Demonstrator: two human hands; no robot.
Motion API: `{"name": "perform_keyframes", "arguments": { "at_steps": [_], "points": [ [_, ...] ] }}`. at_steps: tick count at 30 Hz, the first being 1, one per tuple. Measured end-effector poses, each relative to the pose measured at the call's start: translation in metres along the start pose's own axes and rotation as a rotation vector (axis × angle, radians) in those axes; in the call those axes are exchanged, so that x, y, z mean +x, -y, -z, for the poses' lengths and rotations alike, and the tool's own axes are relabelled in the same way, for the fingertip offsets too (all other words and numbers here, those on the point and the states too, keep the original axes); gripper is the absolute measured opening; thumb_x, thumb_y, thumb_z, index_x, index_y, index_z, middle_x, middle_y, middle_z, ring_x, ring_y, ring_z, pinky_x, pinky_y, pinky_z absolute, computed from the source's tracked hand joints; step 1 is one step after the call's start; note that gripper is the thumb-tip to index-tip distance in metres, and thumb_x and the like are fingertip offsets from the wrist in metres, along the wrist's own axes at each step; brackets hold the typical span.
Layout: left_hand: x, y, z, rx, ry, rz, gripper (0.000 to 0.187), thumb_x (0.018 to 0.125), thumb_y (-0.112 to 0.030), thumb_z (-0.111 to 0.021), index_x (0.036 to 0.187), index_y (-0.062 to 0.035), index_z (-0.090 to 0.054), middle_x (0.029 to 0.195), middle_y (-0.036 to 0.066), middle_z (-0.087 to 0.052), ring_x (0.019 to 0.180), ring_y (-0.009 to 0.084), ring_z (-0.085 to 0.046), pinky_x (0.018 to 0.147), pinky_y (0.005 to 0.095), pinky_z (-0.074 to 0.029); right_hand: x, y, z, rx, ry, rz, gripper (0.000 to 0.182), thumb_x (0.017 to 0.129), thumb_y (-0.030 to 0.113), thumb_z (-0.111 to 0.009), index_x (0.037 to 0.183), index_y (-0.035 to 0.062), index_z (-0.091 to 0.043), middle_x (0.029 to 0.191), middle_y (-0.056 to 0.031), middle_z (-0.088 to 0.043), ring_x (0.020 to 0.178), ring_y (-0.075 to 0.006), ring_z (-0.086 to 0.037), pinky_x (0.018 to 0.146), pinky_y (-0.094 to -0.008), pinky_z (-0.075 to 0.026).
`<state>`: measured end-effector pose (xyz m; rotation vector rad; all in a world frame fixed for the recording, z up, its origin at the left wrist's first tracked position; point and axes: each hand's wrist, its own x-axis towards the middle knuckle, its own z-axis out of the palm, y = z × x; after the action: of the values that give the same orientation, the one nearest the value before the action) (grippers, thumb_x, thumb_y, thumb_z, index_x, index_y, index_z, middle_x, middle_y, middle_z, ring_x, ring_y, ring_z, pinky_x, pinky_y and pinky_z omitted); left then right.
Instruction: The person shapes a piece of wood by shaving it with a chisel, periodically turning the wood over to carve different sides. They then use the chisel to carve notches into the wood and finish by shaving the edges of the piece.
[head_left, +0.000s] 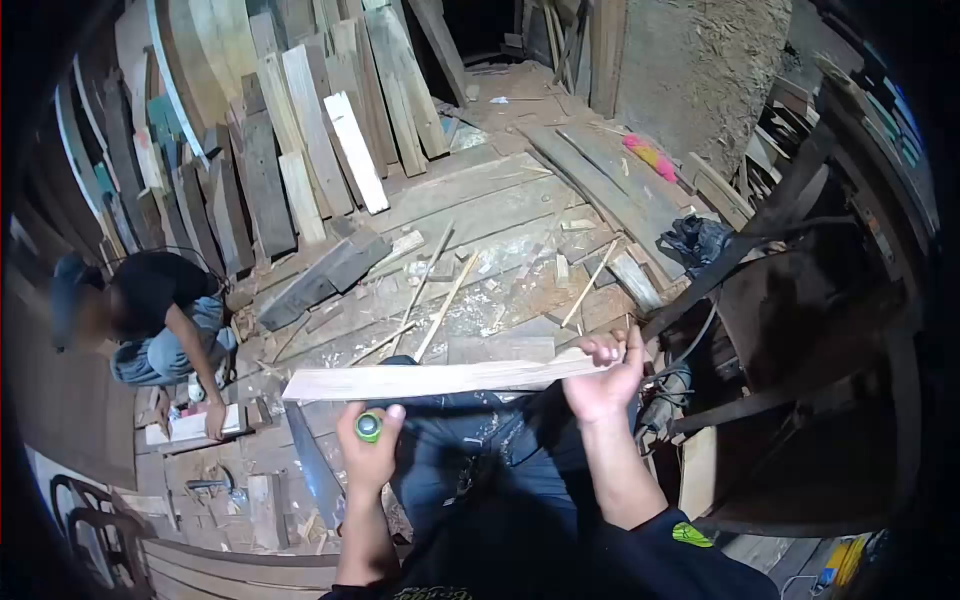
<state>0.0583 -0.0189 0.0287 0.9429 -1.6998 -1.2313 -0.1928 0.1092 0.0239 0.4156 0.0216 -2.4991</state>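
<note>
A long pale wooden board [430, 379] lies crosswise in front of my lap, its right end narrower and uneven. My right hand [605, 385] has its palm turned up and its fingers curled at that end, holding it. Below the board's left part, my left hand [367, 445] is closed around a tool handle [369, 428] with a round green end. The rest of that tool is hidden, so its kind does not show. A bluish-grey flat blade-like piece [312, 460] rests on the floor left of my left forearm.
At left a person [165, 310] crouches, both hands on a white board [195, 428]. A hammer [210, 484] and wood block [266, 510] lie nearby. Thin strips [445, 305] and shavings cover the floor. Planks [270, 170] lean behind; a dark frame [770, 240] stands right.
</note>
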Motion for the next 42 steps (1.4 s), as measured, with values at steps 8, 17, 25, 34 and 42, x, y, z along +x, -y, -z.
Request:
{"name": "perform_keyframes", "arguments": {
  "at_steps": [8, 17, 25, 34, 42],
  "points": [
    [-0.002, -0.019, 0.035, -0.543, -0.210, -0.052, 0.013, 0.093, -0.013, -0.060, 0.087, -0.0060, -0.051, 0.060, -0.001, -0.044, 0.048, 0.0095, -0.041, 0.048, 0.0260, -0.037, -0.027, -0.019, 0.013, -0.419, 0.515, -0.133, 0.036, 0.101, 0.038, -0.050, 0.109, 0.0043, -0.060, 0.102, -0.0115, -0.061, 0.106, -0.0270, -0.056, 0.104, -0.0417, -0.040],
    [-0.011, -0.038, 0.054, -0.413, -0.221, -0.071, 0.017, 0.088, -0.010, -0.064, 0.086, -0.0057, -0.048, 0.059, 0.001, -0.045, 0.046, 0.0103, -0.042, 0.043, 0.0274, -0.035, -0.039, 0.038, 0.056, -0.799, 0.664, -0.237, 0.042, 0.100, 0.032, -0.054, 0.122, -0.0045, -0.056, 0.094, -0.0147, -0.066, 0.072, -0.0196, -0.062, 0.059, -0.0305, -0.049],
    [-0.024, -0.041, 0.051, -0.509, -0.189, -0.097, 0.015, 0.089, -0.014, -0.063, 0.092, -0.0048, -0.050, 0.064, 0.003, -0.047, 0.047, 0.0117, -0.043, 0.045, 0.0281, -0.036, -0.055, 0.053, 0.048, -0.694, 0.707, -0.160, 0.047, 0.101, 0.034, -0.055, 0.125, -0.0062, -0.055, 0.094, -0.0191, -0.066, 0.072, -0.0238, -0.063, 0.060, -0.0339, -0.051],
    [-0.031, -0.055, 0.031, -0.325, -0.126, -0.078, 0.020, 0.092, -0.019, -0.063, 0.100, -0.0067, -0.049, 0.064, -0.001, -0.043, 0.049, 0.0091, -0.042, 0.045, 0.0261, -0.037, -0.046, 0.066, 0.043, -0.720, 0.943, -0.074, 0.047, 0.099, 0.034, -0.059, 0.122, -0.0071, -0.059, 0.104, -0.0212, -0.059, 0.077, -0.0266, -0.065, 0.061, -0.0337, -0.053],
    [-0.014, -0.051, 0.016, -0.286, 0.030, 0.015, 0.024, 0.091, -0.023, -0.066, 0.085, -0.0016, -0.056, 0.063, 0.005, -0.055, 0.048, 0.0127, -0.049, 0.045, 0.0276, -0.038, -0.063, 0.052, 0.001, -0.562, 0.913, 0.237, 0.032, 0.098, 0.039, -0.054, 0.093, 0.0072, -0.060, 0.091, -0.0125, -0.057, 0.097, -0.0268, -0.056, 0.097, -0.0428, -0.043]
  ]
}}
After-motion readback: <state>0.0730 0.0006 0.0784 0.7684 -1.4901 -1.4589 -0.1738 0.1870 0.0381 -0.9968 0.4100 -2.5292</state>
